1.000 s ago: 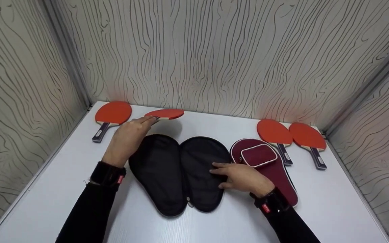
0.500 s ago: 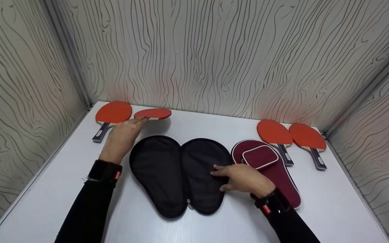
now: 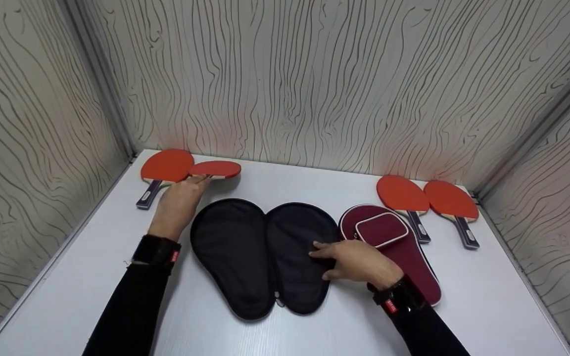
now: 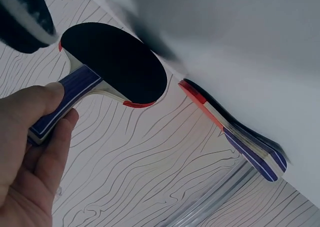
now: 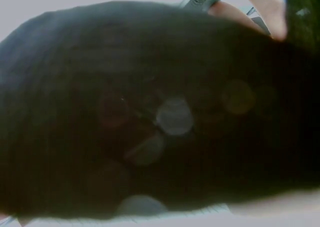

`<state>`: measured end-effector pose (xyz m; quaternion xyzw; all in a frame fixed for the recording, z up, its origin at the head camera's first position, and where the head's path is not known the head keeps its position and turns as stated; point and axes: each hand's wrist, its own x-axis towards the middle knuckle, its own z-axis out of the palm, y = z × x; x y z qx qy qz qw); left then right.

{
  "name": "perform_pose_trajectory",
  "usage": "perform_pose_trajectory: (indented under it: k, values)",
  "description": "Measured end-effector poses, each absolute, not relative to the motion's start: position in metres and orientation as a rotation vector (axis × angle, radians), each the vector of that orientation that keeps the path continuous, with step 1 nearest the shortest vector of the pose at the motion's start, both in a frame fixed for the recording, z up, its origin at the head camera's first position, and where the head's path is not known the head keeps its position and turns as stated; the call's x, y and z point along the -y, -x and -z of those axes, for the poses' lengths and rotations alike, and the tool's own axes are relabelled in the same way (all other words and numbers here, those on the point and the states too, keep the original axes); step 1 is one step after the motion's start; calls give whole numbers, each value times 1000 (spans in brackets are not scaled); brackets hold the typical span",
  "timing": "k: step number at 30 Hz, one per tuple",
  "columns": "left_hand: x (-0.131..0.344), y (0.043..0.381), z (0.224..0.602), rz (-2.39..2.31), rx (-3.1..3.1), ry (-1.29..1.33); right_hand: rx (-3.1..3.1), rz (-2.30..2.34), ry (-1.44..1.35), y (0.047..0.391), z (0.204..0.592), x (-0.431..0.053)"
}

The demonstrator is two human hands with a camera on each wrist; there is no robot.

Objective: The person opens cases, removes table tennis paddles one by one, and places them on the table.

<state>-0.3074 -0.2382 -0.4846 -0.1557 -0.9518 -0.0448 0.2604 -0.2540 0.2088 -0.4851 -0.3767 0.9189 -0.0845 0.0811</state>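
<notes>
My left hand (image 3: 178,205) pinches a table tennis paddle (image 3: 219,168) by its blue handle, tilted above the back left of the table. In the left wrist view the paddle's black side (image 4: 117,59) shows, with the thumb lying on the handle. An unzipped black paddle case (image 3: 228,252) lies spread flat in the middle. On its right half rest the fingertips of my right hand (image 3: 356,261), fingers extended. Under that hand's wrist lies a maroon paddle case (image 3: 416,272) with white piping. A dark blurred shape fills most of the right wrist view, with a few fingers (image 5: 262,9) at the top.
Another red paddle (image 3: 167,165) lies at the back left corner, close beside the held one. Two more paddles, one (image 3: 403,194) touching the maroon case and one (image 3: 451,199) farther right, lie at the back right. Patterned walls (image 3: 285,84) enclose the white table (image 3: 206,336).
My left hand has moved left with the paddle, bringing it up beside the paddle in the left corner. The right hand stays on the black case, which has barely shifted.
</notes>
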Motion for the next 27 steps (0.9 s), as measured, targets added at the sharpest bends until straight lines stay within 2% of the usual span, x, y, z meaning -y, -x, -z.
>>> perform_pose_trajectory:
  k: [9, 16, 27]
  values:
    - [239, 306, 487, 95, 2710, 414, -2749, 247, 1121, 255, 487, -210]
    - [241, 306, 491, 325, 2800, 462, -2752, 231, 1116, 255, 486, -210]
    - [251, 310, 500, 441, 2892, 439, -2752, 232, 1117, 255, 487, -210]
